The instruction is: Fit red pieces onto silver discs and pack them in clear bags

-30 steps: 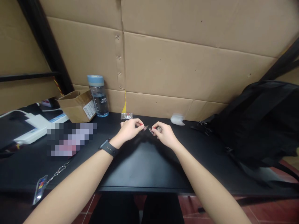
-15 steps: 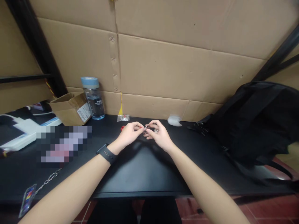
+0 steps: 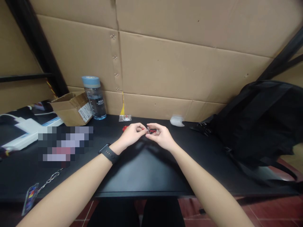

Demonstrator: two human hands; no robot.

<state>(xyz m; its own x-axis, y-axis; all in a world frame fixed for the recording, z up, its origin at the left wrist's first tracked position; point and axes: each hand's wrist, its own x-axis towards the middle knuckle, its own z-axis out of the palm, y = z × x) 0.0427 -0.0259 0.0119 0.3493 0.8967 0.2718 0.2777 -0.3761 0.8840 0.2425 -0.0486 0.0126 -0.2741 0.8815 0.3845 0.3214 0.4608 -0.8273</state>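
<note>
My left hand [image 3: 132,135] is closed in a pinch above the black table, thumb and index fingertip together on a thin red cord. A bunch of the same red cord [image 3: 125,128] shows beyond its knuckles. Facing it, my right hand [image 3: 163,136] curves its thumb and fingers around a small, shiny round piece [image 3: 148,130], whose exact kind is too small to tell. Inside the right hand's grasp, a red loop of cord [image 3: 153,130] is visible. The fingertips of both hands almost meet at the round piece.
Behind the hands lie a small clear packet [image 3: 125,118] and a white crumpled plastic piece [image 3: 177,120]. To the left stand a water bottle [image 3: 96,99], an open cardboard box [image 3: 73,110] and a power strip [image 3: 19,141]. A black backpack [image 3: 262,126] fills the right side.
My right thumb and fingers have spread wider around the round piece, and red cord now shows between them. My left hand keeps its pinch almost in place.
</note>
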